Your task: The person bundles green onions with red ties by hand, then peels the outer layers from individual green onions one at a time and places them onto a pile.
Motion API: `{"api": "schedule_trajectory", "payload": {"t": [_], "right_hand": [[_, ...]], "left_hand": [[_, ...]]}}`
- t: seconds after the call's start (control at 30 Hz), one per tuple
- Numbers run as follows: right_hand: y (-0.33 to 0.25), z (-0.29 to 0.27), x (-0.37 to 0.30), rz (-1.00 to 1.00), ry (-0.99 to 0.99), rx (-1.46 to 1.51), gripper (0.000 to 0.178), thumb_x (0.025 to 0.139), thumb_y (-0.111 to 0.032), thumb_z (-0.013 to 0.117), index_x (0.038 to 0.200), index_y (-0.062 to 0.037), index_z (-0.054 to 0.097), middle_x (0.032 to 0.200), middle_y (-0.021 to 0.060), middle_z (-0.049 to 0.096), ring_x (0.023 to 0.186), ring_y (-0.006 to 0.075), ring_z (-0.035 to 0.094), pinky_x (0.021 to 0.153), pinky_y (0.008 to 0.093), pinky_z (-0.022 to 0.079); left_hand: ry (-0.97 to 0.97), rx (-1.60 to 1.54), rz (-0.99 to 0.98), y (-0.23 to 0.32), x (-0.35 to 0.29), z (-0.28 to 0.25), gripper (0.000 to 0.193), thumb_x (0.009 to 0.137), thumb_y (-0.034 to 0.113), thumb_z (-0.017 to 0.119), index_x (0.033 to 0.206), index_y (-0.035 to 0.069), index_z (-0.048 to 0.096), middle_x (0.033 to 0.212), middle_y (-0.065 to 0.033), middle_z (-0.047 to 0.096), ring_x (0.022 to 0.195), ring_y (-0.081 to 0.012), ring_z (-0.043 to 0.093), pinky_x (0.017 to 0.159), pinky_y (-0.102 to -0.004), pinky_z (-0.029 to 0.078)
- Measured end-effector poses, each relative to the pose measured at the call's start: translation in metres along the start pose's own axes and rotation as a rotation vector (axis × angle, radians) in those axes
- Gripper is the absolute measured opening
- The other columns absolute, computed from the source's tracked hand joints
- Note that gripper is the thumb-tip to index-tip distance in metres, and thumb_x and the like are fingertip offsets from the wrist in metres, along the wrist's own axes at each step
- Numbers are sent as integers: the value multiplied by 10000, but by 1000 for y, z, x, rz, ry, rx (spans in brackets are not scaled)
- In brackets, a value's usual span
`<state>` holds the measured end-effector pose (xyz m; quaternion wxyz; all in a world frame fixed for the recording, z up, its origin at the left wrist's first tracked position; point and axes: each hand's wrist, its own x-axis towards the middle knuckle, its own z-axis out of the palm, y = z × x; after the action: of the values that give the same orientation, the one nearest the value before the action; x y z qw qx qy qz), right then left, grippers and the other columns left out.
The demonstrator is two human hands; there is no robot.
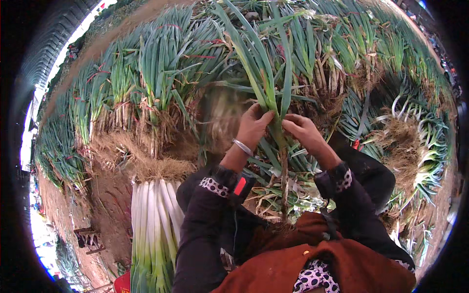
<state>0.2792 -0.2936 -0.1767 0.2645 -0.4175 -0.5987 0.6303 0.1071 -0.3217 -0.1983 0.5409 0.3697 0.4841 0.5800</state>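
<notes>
A long green onion [280,139] stands upright in front of me, its green leaves fanning up and away. Its brown, unpeeled lower stalk reaches down toward my lap. My left hand [255,128], with a silver bangle at the wrist, is closed around the stalk where the leaves part. On the other side of the same spot, my right hand [305,133] has its thumb and fingers pinched at the stalk's edge. What exactly lies between those right fingertips is too small to make out. Stripped leaves [312,202] lie below, around the stalk.
At my left lies a bundle of cleaned green onions [154,215], white shanks and roots pointing away. Unpeeled bundles with red ties [166,63] stand in rows ahead. More cleaned onions [427,161] fan out at the right. A low metal-framed stool [89,240] is at the far left.
</notes>
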Motion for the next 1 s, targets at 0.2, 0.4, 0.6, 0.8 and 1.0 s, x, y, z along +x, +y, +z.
{"api": "schedule_trajectory", "payload": {"t": [0.2, 0.4, 0.6, 0.8, 1.0], "right_hand": [[-2, 17, 28, -4, -50, -22, 316, 803, -138, 547, 1043, 65, 577, 958, 63, 614, 871, 111, 538, 796, 259, 429], [20, 31, 37, -126, 50, -161, 314, 765, -156, 566, 1022, 23, 586, 889, 63, 620, 801, 112, 555, 724, 265, 455], [48, 25, 24, 177, 34, -198, 285, 803, -230, 547, 973, -7, 597, 798, 51, 619, 731, 70, 548, 607, 254, 451], [183, -52, -47, 432, -9, -568, 545, 742, -384, 595, 1088, 34, 545, 941, 182, 623, 859, 266, 601, 755, 363, 461], [23, 6, -27, 37, -60, 231, 439, 932, -357, 420, 1158, 7, 515, 991, 112, 610, 910, 182, 572, 797, 308, 444]], "left_hand": [[88, -49, 146, 6, -8, -2, 231, 795, 46, 634, 1005, -11, 555, 928, -67, 623, 804, -109, 584, 695, -234, 474], [103, -37, 152, -9, 0, -11, 266, 806, 48, 622, 1056, -6, 549, 990, -68, 618, 851, -115, 587, 742, -259, 478], [82, -234, 176, 1, -6, -18, 246, 830, 47, 583, 1070, 2, 551, 981, -59, 623, 866, -127, 588, 763, -275, 480], [-9, -592, 169, 51, -9, -28, 304, 845, 95, 576, 1139, 42, 521, 995, -71, 609, 875, -171, 582, 771, -322, 484], [-61, -625, 133, 35, -1, -35, 368, 840, 146, 595, 1185, 89, 481, 979, -72, 604, 892, -186, 567, 798, -342, 472]]}}
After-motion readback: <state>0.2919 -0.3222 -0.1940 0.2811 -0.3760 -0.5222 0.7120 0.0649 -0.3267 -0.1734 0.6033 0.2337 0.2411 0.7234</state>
